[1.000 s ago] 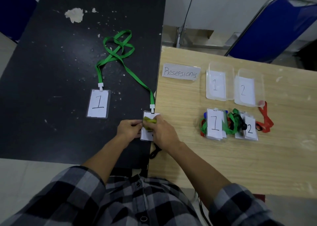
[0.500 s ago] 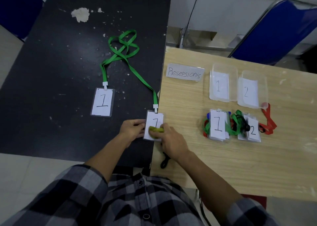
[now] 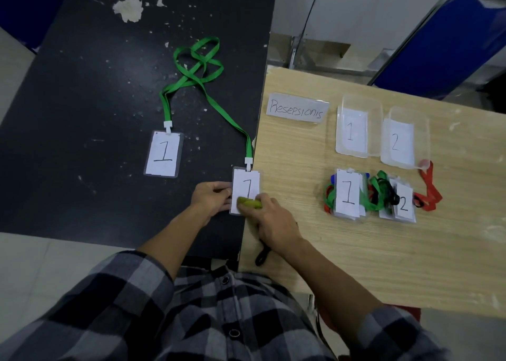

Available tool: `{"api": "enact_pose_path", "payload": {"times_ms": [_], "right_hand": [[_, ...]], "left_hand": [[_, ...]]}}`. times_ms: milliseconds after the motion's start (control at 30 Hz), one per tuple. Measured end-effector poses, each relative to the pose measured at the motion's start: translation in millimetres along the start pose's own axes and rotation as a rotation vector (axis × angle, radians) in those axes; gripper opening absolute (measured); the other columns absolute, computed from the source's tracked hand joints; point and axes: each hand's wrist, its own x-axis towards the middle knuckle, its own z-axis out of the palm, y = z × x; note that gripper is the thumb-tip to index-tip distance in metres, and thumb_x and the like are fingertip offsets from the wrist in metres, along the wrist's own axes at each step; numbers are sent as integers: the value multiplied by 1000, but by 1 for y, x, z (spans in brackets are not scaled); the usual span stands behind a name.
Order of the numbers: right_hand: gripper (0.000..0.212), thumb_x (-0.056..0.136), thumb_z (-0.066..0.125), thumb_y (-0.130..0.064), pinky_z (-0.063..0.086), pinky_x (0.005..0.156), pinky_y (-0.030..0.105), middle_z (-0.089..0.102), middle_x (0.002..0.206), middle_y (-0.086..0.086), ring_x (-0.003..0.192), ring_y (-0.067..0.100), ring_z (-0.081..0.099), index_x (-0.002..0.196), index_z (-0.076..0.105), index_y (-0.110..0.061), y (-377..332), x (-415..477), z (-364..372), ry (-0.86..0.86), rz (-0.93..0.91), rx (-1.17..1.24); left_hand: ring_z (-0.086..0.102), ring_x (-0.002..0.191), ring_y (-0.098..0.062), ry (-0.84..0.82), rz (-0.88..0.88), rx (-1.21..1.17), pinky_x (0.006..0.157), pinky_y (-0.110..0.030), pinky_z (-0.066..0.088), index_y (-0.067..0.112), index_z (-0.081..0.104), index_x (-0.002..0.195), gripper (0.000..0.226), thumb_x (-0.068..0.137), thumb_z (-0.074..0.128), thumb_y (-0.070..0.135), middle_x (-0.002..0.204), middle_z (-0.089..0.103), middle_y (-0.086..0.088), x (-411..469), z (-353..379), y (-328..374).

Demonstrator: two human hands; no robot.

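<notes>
The badge (image 3: 246,188) marked 1 lies flat on the black table (image 3: 82,108), at its right edge near the front. The left hand (image 3: 210,200) holds the badge's left edge and the right hand (image 3: 273,221) clutches a yellow cloth (image 3: 248,203) pressed on its lower half, so I judge the wiping under way, not finished. Its green lanyard (image 3: 202,70) loops toward the black table's middle, where a second badge (image 3: 163,154) lies, perhaps done; a pile of badges (image 3: 347,195) off that table's right side, before two trays (image 3: 358,126), looks still to do.
</notes>
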Motion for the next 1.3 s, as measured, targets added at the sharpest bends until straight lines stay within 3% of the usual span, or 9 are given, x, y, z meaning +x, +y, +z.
{"api": "enact_pose_path", "payload": {"times_ms": [200,333,467,700,767,933,1100,1167,1300], "right_hand": [[75,85,57,1,45,68,38,39,127,11,105,31,47,149,34,-32,-29,33,-7,89,244,93],[78,88,55,-2,51,72,42,40,125,11,103,31,49,154,28,-35,-39,11,7,64,163,156],[71,92,49,-6,44,72,40,39,131,10,106,31,48,151,29,-39,-8,-2,-1,3,30,-36],[75,88,59,-7,47,72,41,39,127,11,101,30,48,151,29,-35,15,42,-30,73,208,-99],[73,88,56,-2,50,72,40,40,126,10,99,28,50,150,34,-33,19,40,-30,131,312,55],[56,96,50,-3,44,95,23,52,133,4,113,18,56,148,46,-23,21,24,-20,342,557,913],[45,97,51,0,54,94,29,70,122,-2,110,15,67,130,63,-28,-1,6,-34,191,501,1527],[43,98,53,-2,52,97,26,69,123,-6,113,10,65,129,64,-28,-6,6,-36,215,416,1511],[52,96,54,-4,37,94,2,56,128,-2,113,5,53,143,53,-26,-8,12,-35,394,397,1016]], "left_hand": [[69,78,-20,-21,-2,-1,61,-21,60,1,63,116,20,99,55,-1,91,69,-10,2,-4,0],[68,77,-20,-2,2,4,60,-20,60,3,65,113,18,98,56,-1,90,69,-11,3,-2,-2],[72,85,-26,25,44,65,71,-28,62,1,67,116,20,98,57,1,105,71,-17,5,0,-7],[72,90,-24,46,46,123,77,-32,61,4,67,118,23,98,58,3,107,72,-13,1,0,-6],[72,90,-23,44,42,122,75,-31,61,5,68,118,22,98,57,4,108,72,-13,0,-1,-6],[69,89,-20,7,-2,34,67,-27,57,14,64,115,19,101,53,8,104,70,-8,-8,-4,1],[69,95,-22,-86,-66,-67,77,-33,59,9,67,119,21,100,56,11,108,73,-11,-10,11,9],[69,90,-21,-147,-51,-29,77,-32,58,13,66,120,22,99,58,9,107,73,-13,-14,22,14],[66,87,-21,-176,52,129,68,-33,56,18,60,115,30,90,58,1,102,69,-9,-20,39,25]]}}
